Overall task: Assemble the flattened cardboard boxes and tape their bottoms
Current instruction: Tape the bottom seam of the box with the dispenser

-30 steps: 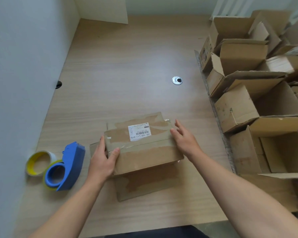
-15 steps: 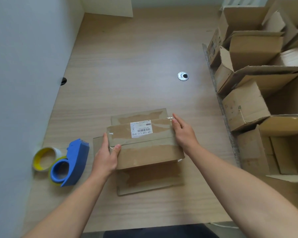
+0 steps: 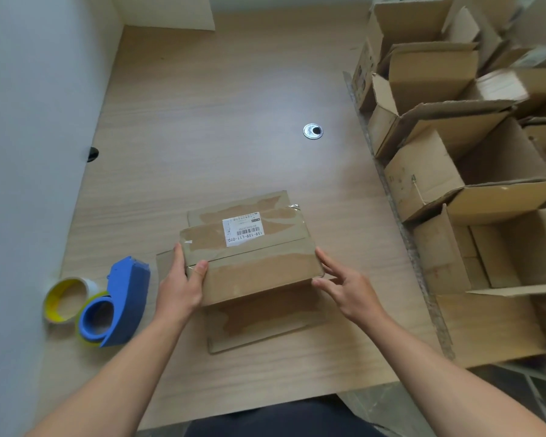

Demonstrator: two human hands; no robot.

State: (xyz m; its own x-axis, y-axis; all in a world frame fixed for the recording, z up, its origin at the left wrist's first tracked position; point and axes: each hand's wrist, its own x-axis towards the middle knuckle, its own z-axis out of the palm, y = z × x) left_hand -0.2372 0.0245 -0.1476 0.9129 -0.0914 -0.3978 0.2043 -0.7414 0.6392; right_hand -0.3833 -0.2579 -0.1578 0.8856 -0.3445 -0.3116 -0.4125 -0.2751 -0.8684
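2 hands flank the brown cardboard box lengthwise: left hand grips one end, right hand slack-fingered at the other; blue plastic tape dispenser lies leftward.

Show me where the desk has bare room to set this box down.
Bare desk lies beyond the box, between the wall and the open boxes, broken only by the cable hole. Crowded: near left with the tape dispenser and tape roll; the right side.

A metal grommet sits in the wooden desk.
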